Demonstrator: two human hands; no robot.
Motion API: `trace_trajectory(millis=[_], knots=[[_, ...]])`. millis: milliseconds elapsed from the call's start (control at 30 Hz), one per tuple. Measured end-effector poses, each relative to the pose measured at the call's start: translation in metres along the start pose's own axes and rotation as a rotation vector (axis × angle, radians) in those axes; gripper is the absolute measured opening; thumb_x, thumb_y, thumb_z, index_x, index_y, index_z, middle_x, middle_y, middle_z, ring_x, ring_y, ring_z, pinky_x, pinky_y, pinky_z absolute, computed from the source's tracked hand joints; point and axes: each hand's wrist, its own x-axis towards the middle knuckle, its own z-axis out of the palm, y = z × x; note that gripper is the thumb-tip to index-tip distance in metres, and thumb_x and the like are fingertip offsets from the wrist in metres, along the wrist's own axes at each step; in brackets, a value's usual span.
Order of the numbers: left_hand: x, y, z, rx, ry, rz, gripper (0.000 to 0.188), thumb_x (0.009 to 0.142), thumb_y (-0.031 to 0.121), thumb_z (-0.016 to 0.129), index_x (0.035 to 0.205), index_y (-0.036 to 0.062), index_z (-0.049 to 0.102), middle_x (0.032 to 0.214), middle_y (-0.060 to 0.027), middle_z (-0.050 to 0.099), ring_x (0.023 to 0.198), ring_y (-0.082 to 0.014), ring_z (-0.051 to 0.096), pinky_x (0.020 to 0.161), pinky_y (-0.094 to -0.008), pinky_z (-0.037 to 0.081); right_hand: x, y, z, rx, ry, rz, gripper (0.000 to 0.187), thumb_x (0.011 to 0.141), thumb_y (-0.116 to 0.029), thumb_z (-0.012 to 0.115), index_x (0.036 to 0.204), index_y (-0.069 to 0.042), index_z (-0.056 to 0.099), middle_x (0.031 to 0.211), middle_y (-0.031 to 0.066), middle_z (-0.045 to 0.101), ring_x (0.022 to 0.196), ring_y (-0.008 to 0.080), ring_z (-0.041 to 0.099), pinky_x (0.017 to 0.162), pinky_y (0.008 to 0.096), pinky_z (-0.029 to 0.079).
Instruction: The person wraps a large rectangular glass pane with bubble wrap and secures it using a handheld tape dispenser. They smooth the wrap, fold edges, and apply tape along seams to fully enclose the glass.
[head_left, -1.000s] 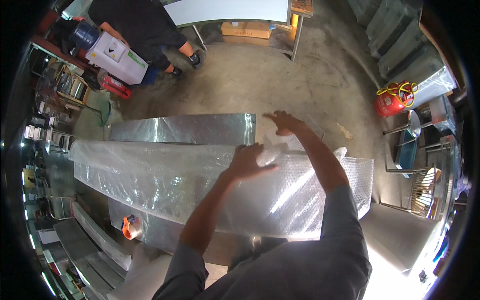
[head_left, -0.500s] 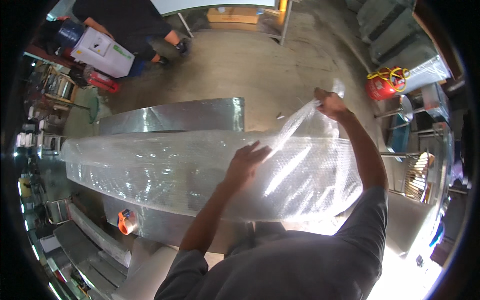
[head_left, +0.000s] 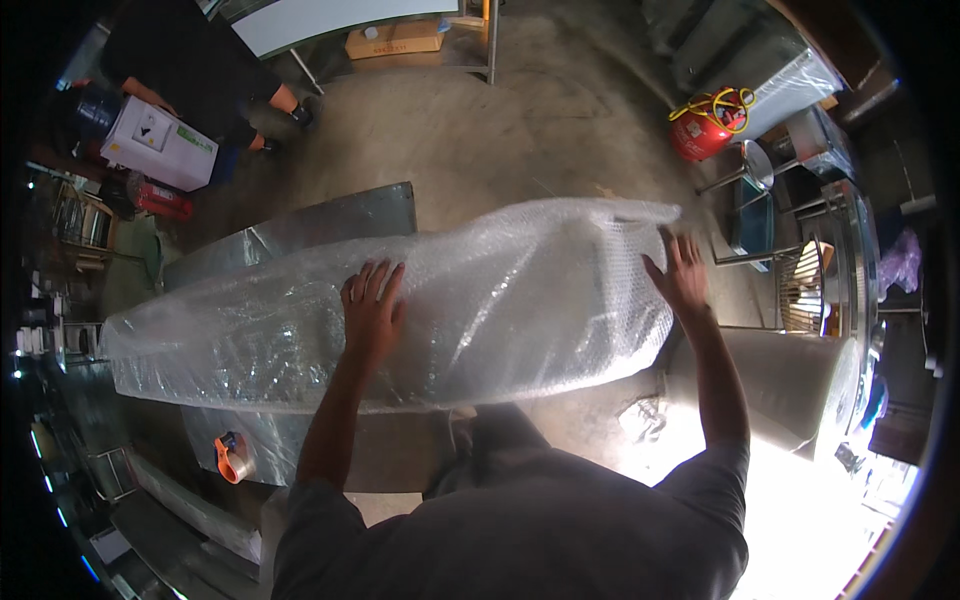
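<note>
A long object wrapped in clear bubble wrap (head_left: pixel 520 300) stretches across in front of me, narrower at its left end. What lies inside is blurred by the wrap. My left hand (head_left: pixel 374 312) rests on the wrap near its middle, fingers spread. Beside the right end of the wrap, my right hand (head_left: pixel 682 272) is open, its fingers apart and at the edge of the film. Beneath the bundle, grey metal sheeting (head_left: pixel 330 222) shows along the far side. An orange tape dispenser (head_left: pixel 234 458) stands on the near metal surface at left.
A big roll of wrap (head_left: pixel 770 385) lies at the right. Beyond it stand a wire rack (head_left: pixel 803 285) and a red gas cylinder (head_left: pixel 695 132) with a yellow hose. At far left, another person (head_left: pixel 180 70) is beside a white water dispenser (head_left: pixel 165 145); a table (head_left: pixel 340 22) stands at the back.
My right hand has let go of the raised, gathered film and come down to the wrap's right end. My left hand has shifted left. The film now lies spread over the far right side.
</note>
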Motion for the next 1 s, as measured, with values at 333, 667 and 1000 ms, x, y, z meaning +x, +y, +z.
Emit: trace_trajectory(millis=[333, 667, 1000], knots=[[-0.028, -0.021, 0.013, -0.101, 0.216, 0.060, 0.036, 0.087, -0.001, 0.065, 0.122, 0.0081, 0.069, 0.123, -0.0090, 0.072, 0.109, -0.0316, 0.069, 0.096, -0.0410, 0.051, 0.094, -0.028, 0.054, -0.115, -0.464, -0.082, 0.041, 0.093, -0.021, 0.065, 0.133, -0.021, 0.062, 0.137, 0.0131, 0.060, 0.137, 0.0368, 0.048, 0.117, 0.0602, 0.031], [-0.015, -0.047, -0.046, 0.504, 0.043, -0.093, 0.058, 0.090, 0.031, 0.072, 0.143, 0.0144, 0.056, 0.127, -0.0094, 0.066, 0.121, -0.0300, 0.061, 0.106, -0.0507, 0.042, 0.076, 0.006, 0.027, -0.198, -0.273, -0.370, 0.021, 0.096, -0.016, 0.054, 0.114, -0.013, 0.063, 0.102, 0.0125, 0.071, 0.090, 0.0309, 0.073, 0.077, 0.0482, 0.058], [-0.093, -0.063, -0.028, 0.406, -0.099, -0.211, 0.036, 0.090, 0.007, 0.056, 0.125, 0.0053, 0.065, 0.121, -0.0128, 0.072, 0.113, -0.0274, 0.069, 0.098, -0.0462, 0.049, -0.032, -0.020, 0.025, -0.089, -0.306, -0.338, 0.038, 0.092, -0.012, 0.060, 0.128, 0.000, 0.061, 0.091, 0.0125, 0.070, 0.082, 0.0245, 0.071, 0.072, 0.0391, 0.058]])
